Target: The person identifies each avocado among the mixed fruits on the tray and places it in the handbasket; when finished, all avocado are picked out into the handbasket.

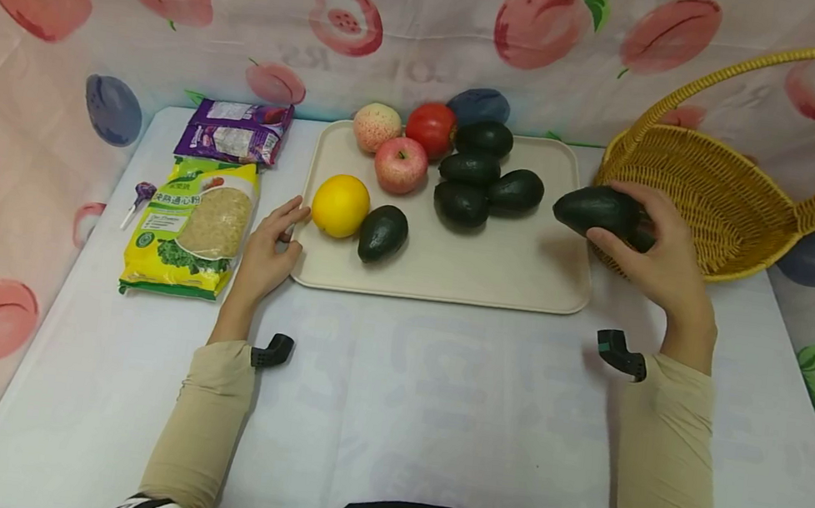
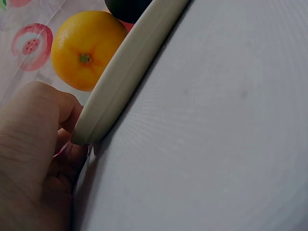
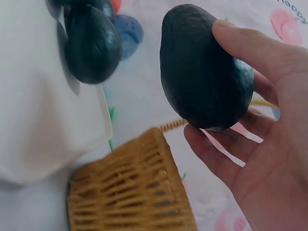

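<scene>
The right hand [image 1: 666, 263] is gripping 1 dark avocado [image 1: 597, 211], fingers curled round it, holding it in the air between the tray [image 1: 524, 288] and the wicker basket [image 1: 693, 198], just at the basket's rim. Judging from this, the sorting is partly along: whether it is heading to tray or basket I cannot tell.

The left hand [image 1: 266, 250] is resting against the tray's left edge, fingers bent round its rim, steadying it.

The tray is holding 5 avocados, an orange [image 1: 340, 205] near its left edge, 2 apples and a tomato [image 1: 432, 128] toward its far side. As far as it shows, the basket is holding nothing.
</scene>
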### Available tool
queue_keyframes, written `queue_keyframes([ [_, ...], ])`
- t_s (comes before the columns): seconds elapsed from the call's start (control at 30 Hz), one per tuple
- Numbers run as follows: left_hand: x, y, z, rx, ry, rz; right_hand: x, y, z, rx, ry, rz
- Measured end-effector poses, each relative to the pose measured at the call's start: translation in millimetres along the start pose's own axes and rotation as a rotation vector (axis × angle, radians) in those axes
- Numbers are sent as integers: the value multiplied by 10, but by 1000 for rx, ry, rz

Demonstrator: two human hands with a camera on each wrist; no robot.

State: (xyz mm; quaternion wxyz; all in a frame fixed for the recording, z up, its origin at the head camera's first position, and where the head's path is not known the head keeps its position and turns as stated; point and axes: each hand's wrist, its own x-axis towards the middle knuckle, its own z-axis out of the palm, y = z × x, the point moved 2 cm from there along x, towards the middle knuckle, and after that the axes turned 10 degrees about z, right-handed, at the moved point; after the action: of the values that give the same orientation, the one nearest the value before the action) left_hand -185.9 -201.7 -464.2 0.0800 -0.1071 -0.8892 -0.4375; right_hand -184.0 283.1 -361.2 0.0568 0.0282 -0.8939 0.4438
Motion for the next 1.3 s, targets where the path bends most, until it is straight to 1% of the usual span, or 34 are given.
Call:
queue_keyframes([
  [0.43,-3,18,-7,-4,-1,1,-54,201,-287,-46,129,132],
  [0.7,3,25,-1,-15,0,-9,-106,218,-406,-5,198,184],
  [0.9,-3,22,2,-10,-3,-4,-131,361,-494,25,249,286],
  [1.07,-4,19,2,-16,-8,-9,-170,398,-556,78,318,336],
  [1.17,-2,16,0,-20,-4,-4,-170,494,-597,69,351,370],
  [1.3,-2,17,3,-20,5,-5,-172,612,-640,28,360,423],
])
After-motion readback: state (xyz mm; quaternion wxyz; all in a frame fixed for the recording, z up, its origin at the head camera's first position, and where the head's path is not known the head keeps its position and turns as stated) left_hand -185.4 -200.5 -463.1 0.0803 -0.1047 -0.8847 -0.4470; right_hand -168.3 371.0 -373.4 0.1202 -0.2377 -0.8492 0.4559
